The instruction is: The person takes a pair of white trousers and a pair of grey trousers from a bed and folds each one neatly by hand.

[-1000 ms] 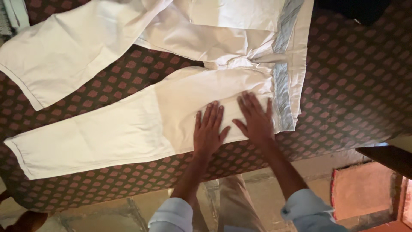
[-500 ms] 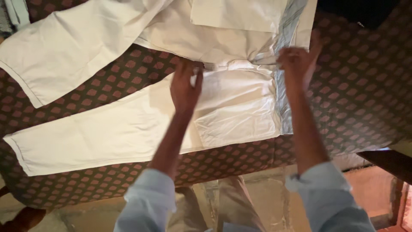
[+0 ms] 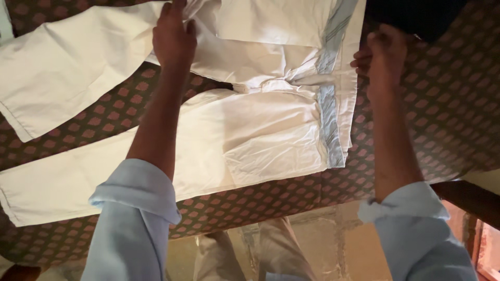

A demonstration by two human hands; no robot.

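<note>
A pair of cream trousers [image 3: 250, 132] lies spread on a surface covered with brown patterned cloth [image 3: 432, 125], legs pointing left and the waistband with its pale blue lining [image 3: 329, 119] at the right. My left hand [image 3: 173, 35] is closed on the fabric of the far leg near the crotch. My right hand [image 3: 383, 54] is closed at the far part of the waistband, at the trousers' right edge. Both forearms reach across the near leg, sleeves of a light blue shirt rolled up.
The cloth-covered surface ends at its near edge [image 3: 291, 200], with a pale floor [image 3: 317, 244] below. A dark item [image 3: 416, 15] lies at the top right. A dark wooden edge [image 3: 469, 198] and a reddish object [image 3: 489, 250] are at the lower right.
My hands left the near leg, where they lay flat, and moved away from me. The left now grips the far leg, the right grips the far waistband.
</note>
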